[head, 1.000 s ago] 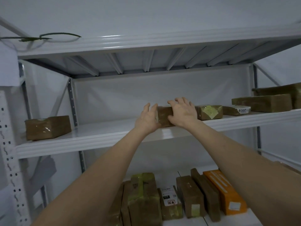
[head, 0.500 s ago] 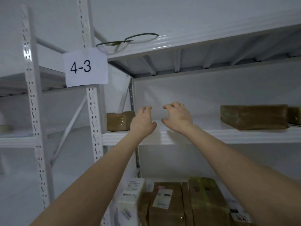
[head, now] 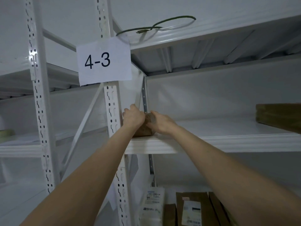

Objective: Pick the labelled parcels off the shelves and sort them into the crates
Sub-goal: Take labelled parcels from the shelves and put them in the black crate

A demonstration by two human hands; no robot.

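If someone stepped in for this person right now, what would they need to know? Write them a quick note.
Left hand: grips the left end of the small brown parcel.
Right hand: grips its right end.
Where: the parcel sits at the left end of the shelf, beside the upright that carries the 4-3 sign. A larger brown parcel lies further right; more parcels stand on the level below.
Done: parcel grasped, apparently not yet lifted.
Left: lift it out and put it in a crate; no crates are in view.

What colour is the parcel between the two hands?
Brown; the parcel shows best in the head view.
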